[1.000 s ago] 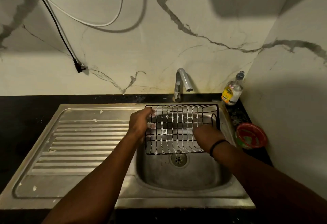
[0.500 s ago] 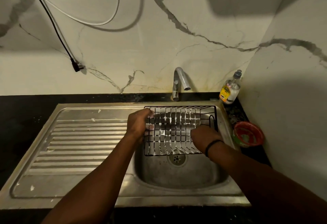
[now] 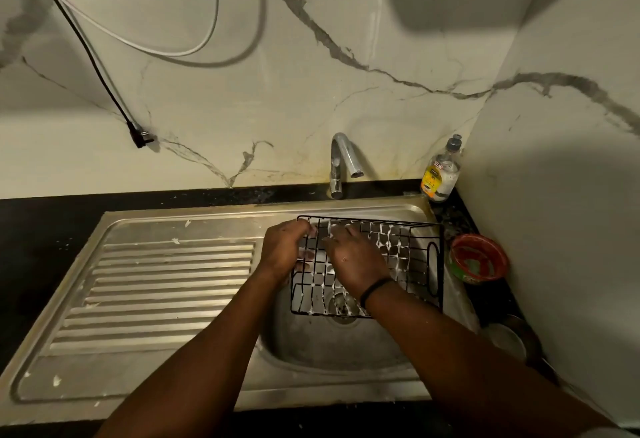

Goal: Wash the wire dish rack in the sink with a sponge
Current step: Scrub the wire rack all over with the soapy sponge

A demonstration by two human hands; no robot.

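The black wire dish rack, flecked with white foam, lies tilted across the steel sink basin, with its far edge near the tap. My left hand grips the rack's left edge, fingers curled round the wires. My right hand lies knuckles up on the rack's upper left part, right beside the left hand. Its fingers curl down onto the wires. The sponge stays hidden under that hand.
A chrome tap stands behind the basin, with no water running. A soap bottle sits in the back right corner and a red bowl right of the sink. The ribbed drainboard extends left. Cables hang on the wall.
My right hand has slid from the rack's lower right part up and left across the wires, ending next to my left hand. The left hand keeps its hold on the left edge.
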